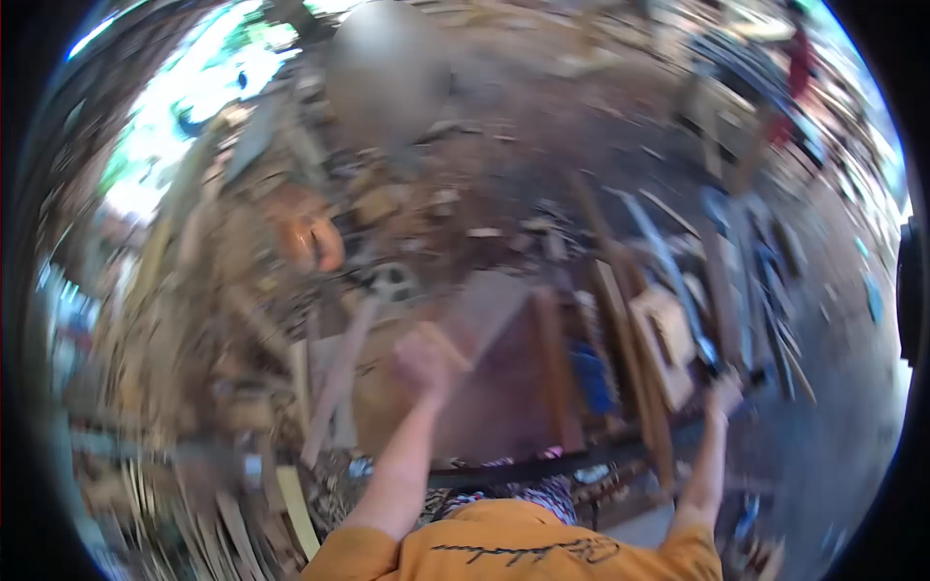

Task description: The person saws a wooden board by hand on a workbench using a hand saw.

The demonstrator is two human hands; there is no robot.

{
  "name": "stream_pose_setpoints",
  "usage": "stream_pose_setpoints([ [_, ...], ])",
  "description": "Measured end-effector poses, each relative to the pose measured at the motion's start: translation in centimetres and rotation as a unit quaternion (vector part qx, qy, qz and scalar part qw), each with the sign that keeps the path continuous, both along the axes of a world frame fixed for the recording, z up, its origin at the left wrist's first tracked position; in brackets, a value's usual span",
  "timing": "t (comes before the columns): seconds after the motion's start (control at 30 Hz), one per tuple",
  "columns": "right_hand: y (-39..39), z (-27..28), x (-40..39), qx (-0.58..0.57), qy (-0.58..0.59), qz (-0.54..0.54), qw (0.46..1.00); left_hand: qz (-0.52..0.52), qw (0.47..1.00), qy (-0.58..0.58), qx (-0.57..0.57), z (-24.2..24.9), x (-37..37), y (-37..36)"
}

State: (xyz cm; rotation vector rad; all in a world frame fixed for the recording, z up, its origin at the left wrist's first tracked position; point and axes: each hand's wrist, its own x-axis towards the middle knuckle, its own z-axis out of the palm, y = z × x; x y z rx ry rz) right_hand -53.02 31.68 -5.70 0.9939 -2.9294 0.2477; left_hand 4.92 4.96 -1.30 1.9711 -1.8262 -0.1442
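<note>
Nearest: orange shirt [523,547], both arms out front. Left hand [419,363] is over the brown panel [494,412], at the near end of a flat grey piece [492,300] with a pale edge at the hand. Its fingers look curled; blur, so can't tell if they're pinching it. Long axis runs away and to the right, far end over the panel's far edge. Hand at the end probably leaves the length free.

Right hand [724,394] is well apart, at the near, dark end of a long blue-grey strip [668,257]. That points away and slightly left. Can't tell whether those fingers grip or only touch. End position would suit a handle.

Just left of the strip: pale wooden block [668,329], likely parked there for reach.

Farther out: orange object [315,242], left, amid scraps.
</note>
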Motion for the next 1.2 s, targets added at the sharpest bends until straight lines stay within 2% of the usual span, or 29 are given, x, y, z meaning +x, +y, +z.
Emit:
stream_pose_setpoints([
  [0.03, -0.1, -0.2, -0.5, -0.033, -0.028, 0.008, 0.999, 0.013, 0.992, -0.086, -0.086, 0.5, -0.6, 0.8],
  [0.07, 0.3, -2.3, -1.8, -0.018, 0.010, 0.010, 1.000, 0.053, 0.984, -0.143, -0.095, -0.2, -0.7, 1.1],
  [0.2, 2.3, -3.3, -3.8, -0.007, -0.028, 0.077, 0.997, 0.030, 0.995, -0.049, -0.082, 0.1, -1.9, 1.5],
  [0.27, 2.2, -4.3, -3.7, -0.136, 0.048, 0.131, 0.981, 0.033, 0.996, -0.068, -0.052, -0.4, -1.6, 1.6],
  [0.3, 1.5, -3.5, -3.8, -0.145, 0.051, 0.137, 0.979, 0.040, 0.995, -0.066, -0.060, -0.6, -1.4, 1.6],
  [0.37, -0.2, 2.7, -1.0, -0.092, -0.084, 0.138, 0.983, 0.009, 0.994, -0.095, -0.061, -1.0, -1.1, 1.3],
  [0.4, -0.6, 3.1, -0.1, -0.118, -0.044, 0.151, 0.980, -0.001, 0.994, -0.092, -0.059, -0.9, -1.0, 1.2],
  [0.43, -1.3, 3.8, 0.5, -0.126, -0.042, 0.153, 0.979, 0.002, 0.994, -0.091, -0.066, -0.7, -0.5, 1.0],
  [0.5, -2.0, 5.5, 1.7, -0.069, -0.072, 0.135, 0.986, -0.077, 0.992, -0.087, -0.048, -0.1, 0.6, 0.7],
  [0.57, -2.3, 3.8, 1.2, -0.094, -0.075, 0.143, 0.982, -0.088, 0.990, -0.093, -0.053, 0.2, 0.8, 0.3],
  [0.63, -2.6, 2.9, 0.9, -0.160, -0.136, 0.083, 0.974, -0.085, 0.992, -0.076, -0.047, 0.6, 0.4, 0.8],
  [0.67, -2.5, 1.6, 0.7, -0.178, -0.087, 0.083, 0.977, -0.071, 0.994, -0.062, -0.059, 0.2, 0.4, 0.6],
  [0.7, -2.6, 2.6, 1.9, -0.175, -0.086, 0.079, 0.978, -0.074, 0.994, -0.061, -0.056, 0.2, 0.7, 0.7],
  [0.73, -2.6, 4.8, 4.2, -0.255, -0.170, 0.076, 0.949, -0.066, 0.994, -0.064, -0.058, 0.2, 0.8, 0.7],
  [0.77, -1.8, 6.8, 6.4, -0.335, -0.244, 0.064, 0.908, -0.065, 0.994, -0.066, -0.059, 0.2, 0.5, 0.7],
  [0.83, -0.7, 8.0, 10.2, -0.417, -0.279, 0.097, 0.860, -0.078, 0.995, -0.053, -0.044, -0.4, 0.4, 0.5],
  [0.9, -0.5, 9.9, 15.7, -0.507, -0.371, 0.072, 0.774, -0.054, 0.994, -0.070, -0.065, -1.1, 0.5, 0.4],
  [0.97, -1.0, 13.6, 20.8, -0.439, -0.378, 0.046, 0.814, -0.020, 0.998, -0.045, -0.045, -2.1, 0.1, -0.1],
  [1.03, -1.9, 13.1, 25.8, -0.465, -0.419, 0.009, 0.780, 0.015, 0.996, -0.043, -0.077, -3.0, -0.6, -0.7],
  [1.07, -2.0, 11.7, 28.1, -0.462, -0.433, 0.025, 0.774, 0.004, 0.997, -0.048, -0.066, -2.8, -0.8, -1.1],
  [1.13, -2.4, 10.6, 32.2, -0.446, -0.471, 0.037, 0.760, 0.098, 0.993, -0.054, 0.033, -0.8, -1.5, -2.0],
  [1.17, -2.7, 10.6, 34.3, -0.430, -0.497, 0.032, 0.753, 0.088, 0.994, -0.057, 0.035, -0.1, -1.4, -2.6],
  [1.2, -2.8, 10.6, 36.2, -0.410, -0.464, 0.061, 0.783, 0.068, 0.993, -0.089, 0.044, 0.5, -0.8, -2.9],
])
